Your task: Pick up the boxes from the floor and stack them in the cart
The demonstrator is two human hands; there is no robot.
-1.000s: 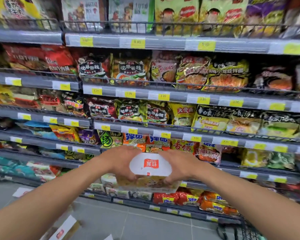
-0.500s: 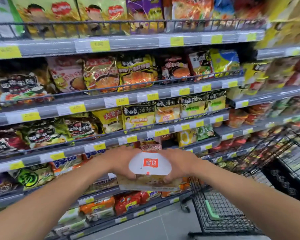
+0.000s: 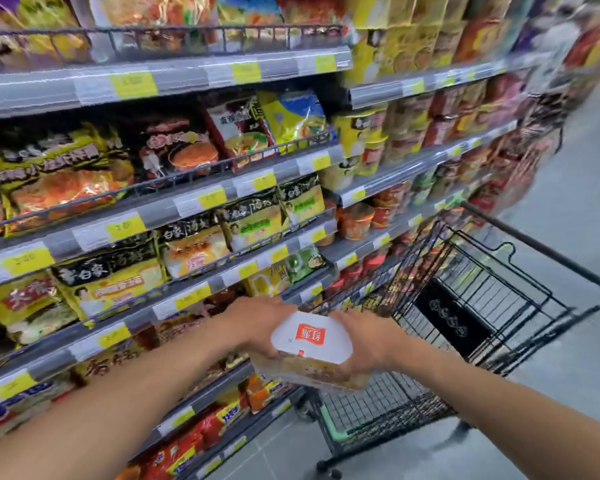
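Shelves (image 3: 174, 216), far left to centre: grey tiers with yellow price tags (image 3: 132, 83) along the edges, carrying bagged noodle packets (image 3: 59, 174) in yellow, red and black wrappers; cup noodles (image 3: 355, 220) are sitting further along the same run. Left hand (image 3: 257, 327): fingers are curling part-closed around the left end of the box (image 3: 310, 344), palm pressing against its side, thumb lying near the top edge. Box: white lid bearing a red square logo, clear-wrapped yellowish body underneath, being held in the air between both hands at mid-frame, tilting slightly down to the right, just above and in front of the near left corner of the cart. Right hand (image 3: 368, 344): likewise part-closed, fingers wrapping under and around the right end of the box, palm touching it. Cart (image 3: 465, 306): black wire basket with a green bumper strip at the lower front, standing on the grey floor (image 3: 568, 209) just beside the shelves, to the right of the hands; its contents are too blurred to tell.
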